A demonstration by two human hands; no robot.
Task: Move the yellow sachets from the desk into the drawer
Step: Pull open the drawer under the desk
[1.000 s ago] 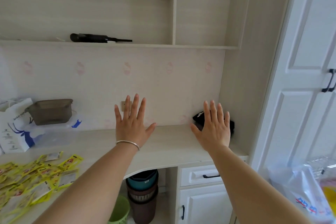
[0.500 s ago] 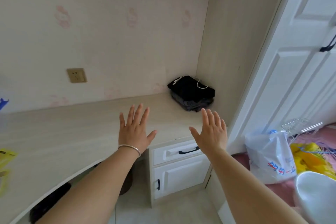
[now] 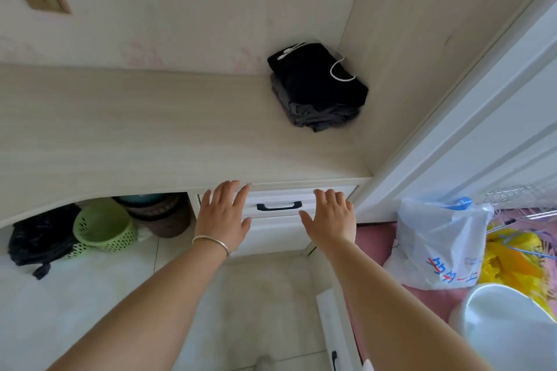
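The white drawer (image 3: pixel 275 215) sits closed under the right end of the pale wooden desk (image 3: pixel 150 135), with a black handle (image 3: pixel 278 206) at its middle. My left hand (image 3: pixel 224 217), with a silver bracelet at the wrist, is held flat with spread fingers in front of the drawer's left end. My right hand (image 3: pixel 330 218) is spread the same way in front of its right end. Neither hand holds anything, and the handle lies between them. No yellow sachets are in view.
Folded black clothes with a white cable (image 3: pixel 316 84) lie in the desk's back right corner. Under the desk stand a green basket (image 3: pixel 102 227), stacked brown bins (image 3: pixel 159 214) and a black bag (image 3: pixel 39 238). A white plastic bag (image 3: pixel 437 244) sits on the floor by the white door (image 3: pixel 482 105).
The view has tilted down and moved closer to the drawer. Both spread hands have dropped from above the desk edge to the drawer front. The sachets at the left have left the view.
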